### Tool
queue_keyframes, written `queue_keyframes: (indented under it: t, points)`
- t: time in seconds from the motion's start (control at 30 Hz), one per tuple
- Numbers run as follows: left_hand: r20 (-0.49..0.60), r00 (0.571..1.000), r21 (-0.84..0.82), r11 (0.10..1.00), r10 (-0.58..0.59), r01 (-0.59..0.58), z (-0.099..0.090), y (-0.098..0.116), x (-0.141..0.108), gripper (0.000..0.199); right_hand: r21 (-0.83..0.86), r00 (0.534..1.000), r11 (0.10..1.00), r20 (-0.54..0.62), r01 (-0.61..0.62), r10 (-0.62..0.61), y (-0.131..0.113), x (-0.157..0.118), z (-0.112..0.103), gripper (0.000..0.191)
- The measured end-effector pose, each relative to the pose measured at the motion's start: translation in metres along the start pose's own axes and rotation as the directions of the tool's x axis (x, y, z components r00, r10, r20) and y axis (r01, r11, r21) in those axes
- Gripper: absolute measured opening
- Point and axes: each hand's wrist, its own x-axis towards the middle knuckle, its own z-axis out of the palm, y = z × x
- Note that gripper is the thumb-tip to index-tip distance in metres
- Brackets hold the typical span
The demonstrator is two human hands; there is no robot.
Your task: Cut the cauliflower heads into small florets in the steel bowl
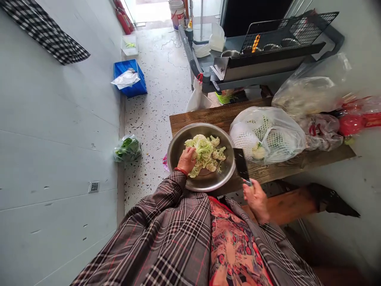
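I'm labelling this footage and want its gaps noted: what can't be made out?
All in the head view:
Handle of the cleaver: mostly covered by the right hand, itself blurred.
Floor of the bowl: partly under cauliflower.
Inside the blue crate: covered by white plastic.
Red bag: cut off by the right edge.
Contents of the upper clear bag: clouded by its plastic.

1 head cam, looks fwd + down.
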Motion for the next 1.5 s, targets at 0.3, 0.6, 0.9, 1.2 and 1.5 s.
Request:
queue_keyframes:
  t: [0.3,0.6,0.9,1.2,1.5]
  points:
    - [-0.033,0.999,0.009,1.0,0.017,-0.017,-0.018,0.0,0.002,0.048,-0.113,0.91,0.936,0.299,0.333,-0.287,-0.078,0.044,0.071,0.038]
    - [0.017,1.0,-0.041,0.999,0.003,-0.002,-0.007,-0.014,-0.006,0.051,-0.188,0.963,0.955,0.185,0.23,-0.196,-0.059,0.041,0.065,0.043]
    - [0.021,1.0,-0.111,0.994,-0.006,0.008,0.004,-0.019,-0.002,0.053,-0.154,0.922,0.93,0.257,0.333,-0.288,-0.094,0.054,0.08,0.039]
    - [0.03,0.999,-0.08,0.996,0.037,-0.034,0.009,-0.021,-0.013,0.055,-0.262,0.858,0.903,0.48,0.34,-0.184,-0.099,0.076,0.074,0.029]
    - [0.036,0.999,-0.075,0.997,0.031,-0.028,0.01,-0.02,-0.014,0.051,-0.334,0.85,0.86,0.492,0.385,-0.19,-0.114,0.069,0.072,0.03]
